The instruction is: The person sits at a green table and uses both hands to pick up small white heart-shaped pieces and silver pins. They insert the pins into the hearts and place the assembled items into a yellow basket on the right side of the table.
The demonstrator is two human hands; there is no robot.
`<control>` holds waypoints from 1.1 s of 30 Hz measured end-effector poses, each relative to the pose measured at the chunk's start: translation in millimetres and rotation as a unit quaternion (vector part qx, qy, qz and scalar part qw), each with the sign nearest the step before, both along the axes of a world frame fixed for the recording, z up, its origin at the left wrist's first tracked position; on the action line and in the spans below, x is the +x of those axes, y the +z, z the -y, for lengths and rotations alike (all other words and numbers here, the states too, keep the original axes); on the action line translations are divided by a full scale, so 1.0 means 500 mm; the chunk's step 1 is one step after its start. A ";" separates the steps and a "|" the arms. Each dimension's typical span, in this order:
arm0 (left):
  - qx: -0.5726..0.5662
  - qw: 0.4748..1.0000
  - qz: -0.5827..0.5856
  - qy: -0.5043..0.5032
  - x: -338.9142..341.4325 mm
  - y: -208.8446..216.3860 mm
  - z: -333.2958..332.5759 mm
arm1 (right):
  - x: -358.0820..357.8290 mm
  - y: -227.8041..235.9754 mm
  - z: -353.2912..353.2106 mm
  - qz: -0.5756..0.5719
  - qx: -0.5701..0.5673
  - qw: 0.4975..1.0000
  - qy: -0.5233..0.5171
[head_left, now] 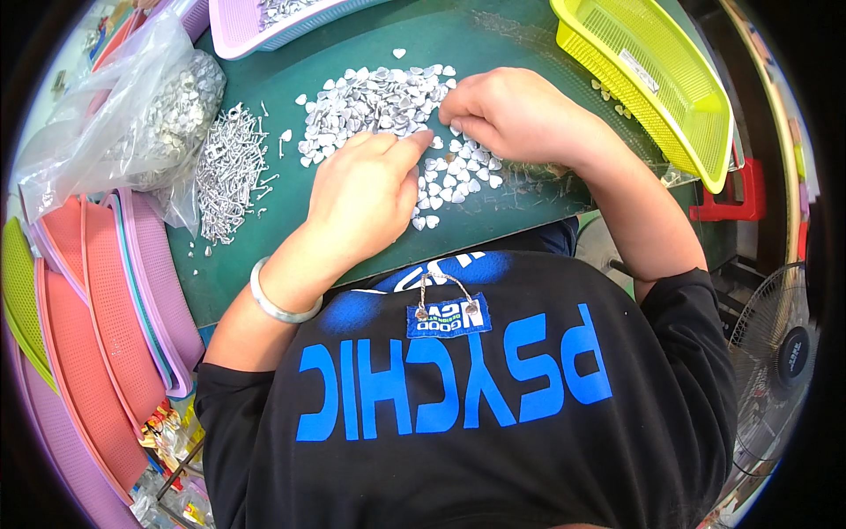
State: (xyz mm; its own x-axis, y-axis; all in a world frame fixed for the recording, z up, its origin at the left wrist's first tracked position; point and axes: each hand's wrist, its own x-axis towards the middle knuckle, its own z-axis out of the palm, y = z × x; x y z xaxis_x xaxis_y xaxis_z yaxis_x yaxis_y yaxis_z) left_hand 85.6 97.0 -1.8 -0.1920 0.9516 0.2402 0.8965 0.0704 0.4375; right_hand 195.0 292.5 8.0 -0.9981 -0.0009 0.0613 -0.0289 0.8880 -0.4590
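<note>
A heap of small silver heart-shaped pieces point(374, 101) lies on the green tabletop, with a looser group of silver hearts point(454, 176) nearer the table edge. My left hand point(366, 185) rests at the heap's near side, index finger stretched to the right, thumb lower and apart; its other fingertips are partly hidden among the hearts. At the heap's right side is my right hand point(520, 115), its fingers drawn together in a pinch. Whatever sits between those fingertips is too small and covered to make out. A light bangle point(280, 304) circles my left wrist.
Left of the hearts lies a pile of small silver metal parts point(231, 172), beside a clear plastic bag point(159, 115) of silver pieces. Stacked coloured baskets point(106, 300) stand at left. A yellow-green basket point(652, 88) is at upper right, a lilac-and-blue tray point(233, 40) at the back, a fan point(775, 361) at right.
</note>
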 end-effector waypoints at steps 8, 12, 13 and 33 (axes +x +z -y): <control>-0.003 1.000 -0.019 -0.008 0.005 0.004 0.000 | 0.028 0.007 -0.009 0.003 -0.051 0.999 0.018; 0.002 1.000 -0.020 -0.012 0.005 0.009 0.003 | 0.015 0.005 0.016 -0.024 -0.028 0.997 0.065; 0.001 1.000 -0.020 -0.010 0.006 0.011 0.005 | 0.012 0.001 0.021 -0.030 -0.023 0.997 0.069; 0.036 0.997 -0.015 0.068 -0.021 0.014 0.080 | -0.055 0.049 0.052 0.177 0.136 0.964 0.143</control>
